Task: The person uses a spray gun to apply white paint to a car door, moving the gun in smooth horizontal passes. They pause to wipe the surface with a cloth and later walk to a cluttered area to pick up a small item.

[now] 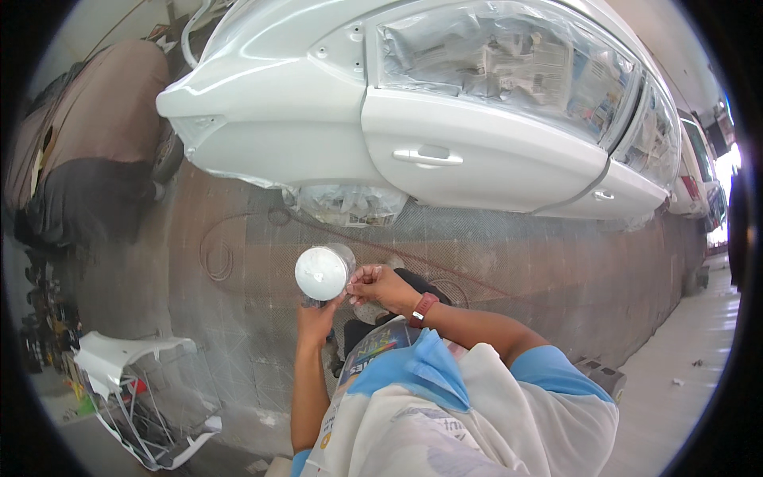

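A round, lidded paint cup (320, 273) with a white top and a small nub in its middle is in front of my body. My left hand (319, 316) is closed under it and holds it up; the cup hides most of those fingers and whatever is below. Close beside the cup's lower right side, my right hand (378, 287) has its fingertips pinched together, with pale smears on them. What they pinch, if anything, is too small to make out. A red watch (424, 309) is on my right wrist.
Ahead stands a white car (477, 159), its windows masked with paper and plastic film (509, 67) and its wheel wrapped (350, 204). A thin red hose (381, 253) winds across the floor. At the left are a covered vehicle (103, 119) and a white body panel on a stand (119, 358).
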`<state>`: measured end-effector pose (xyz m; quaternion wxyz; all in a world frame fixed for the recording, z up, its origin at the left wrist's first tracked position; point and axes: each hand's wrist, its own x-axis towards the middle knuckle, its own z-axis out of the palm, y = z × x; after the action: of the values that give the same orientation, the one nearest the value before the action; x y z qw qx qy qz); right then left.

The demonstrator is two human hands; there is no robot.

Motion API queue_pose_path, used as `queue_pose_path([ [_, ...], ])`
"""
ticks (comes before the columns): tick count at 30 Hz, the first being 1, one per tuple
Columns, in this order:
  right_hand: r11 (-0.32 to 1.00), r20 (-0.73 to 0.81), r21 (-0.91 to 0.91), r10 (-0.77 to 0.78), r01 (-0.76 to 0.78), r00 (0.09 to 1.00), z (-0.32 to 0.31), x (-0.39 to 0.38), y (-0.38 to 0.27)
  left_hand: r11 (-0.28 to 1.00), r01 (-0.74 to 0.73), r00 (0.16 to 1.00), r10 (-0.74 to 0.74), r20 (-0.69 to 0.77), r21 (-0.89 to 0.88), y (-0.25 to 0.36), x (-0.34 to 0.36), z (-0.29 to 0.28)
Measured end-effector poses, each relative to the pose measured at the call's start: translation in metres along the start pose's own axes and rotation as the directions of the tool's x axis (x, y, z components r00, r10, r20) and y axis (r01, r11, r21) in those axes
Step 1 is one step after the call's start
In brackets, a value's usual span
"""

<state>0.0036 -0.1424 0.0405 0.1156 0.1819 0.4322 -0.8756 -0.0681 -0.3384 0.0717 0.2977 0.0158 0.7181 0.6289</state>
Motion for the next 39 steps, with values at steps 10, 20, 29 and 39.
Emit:
queue_pose_path([
  [10,0.535,-0.409,-0.720,-0.841,0.441,0.353,-0.118,0.006,-0.262,0.951,0.254,0.959,-0.225,-0.170,0.174,-0.007,0.081,-0.053],
  [20,-0.187,0.190,-0.967,-0.982,-0.171,-0.003,-0.160,-0.053,-0.573,0.947,0.312,0.901,-0.271,-0.338,0.072,-0.088,0.152,-0.094],
  [29,-0.353,0.301,-0.872,-0.933,-0.339,0.196,-0.196,-0.019,-0.663,0.882,0.465,0.868,-0.439,-0.233,0.071,-0.162,0.187,-0.110],
  [39,-0.446,0.294,-0.711,-0.891,-0.543,0.347,-0.185,-0.010,-0.679,0.856,0.494,0.868,-0.477,-0.138,0.152,-0.157,0.230,-0.114],
])
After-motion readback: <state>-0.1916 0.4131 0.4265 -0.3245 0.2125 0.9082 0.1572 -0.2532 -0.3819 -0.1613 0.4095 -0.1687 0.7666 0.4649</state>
